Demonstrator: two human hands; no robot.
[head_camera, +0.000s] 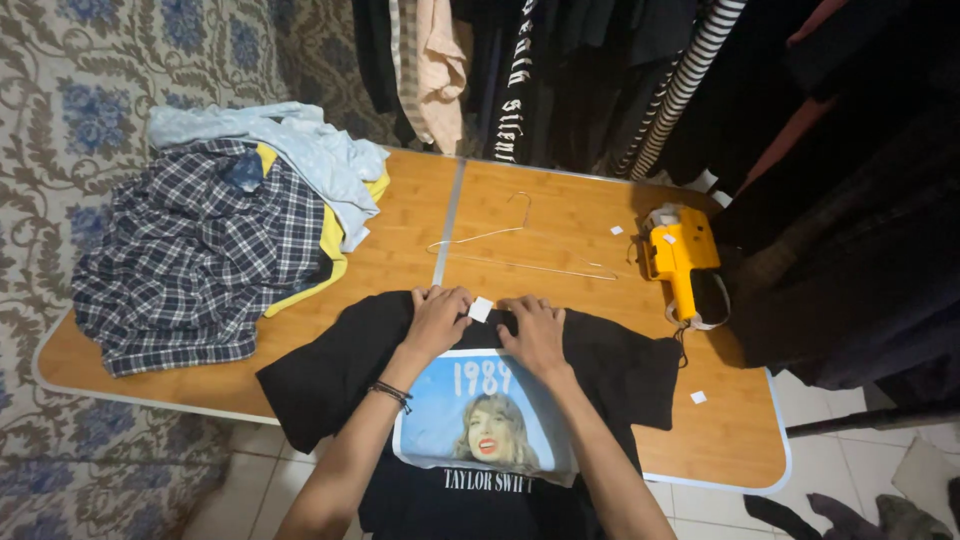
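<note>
A black T-shirt (330, 375) with a light blue printed picture panel lies flat on the wooden folding table (560, 215), its hem hanging over the near edge. Both my hands rest at its collar. My left hand (436, 318) presses the collar left of a small white tag (480, 309). My right hand (536, 330) presses the cloth just right of that tag. Whether either hand pinches the tag I cannot tell.
A pile of clothes sits at the table's left: a dark plaid shirt (190, 265), a yellow garment, a pale blue one (310, 150). A wire hanger (510, 240) lies mid-table. A yellow handheld labelling gun (680, 260) lies right. Dark garments hang behind and right.
</note>
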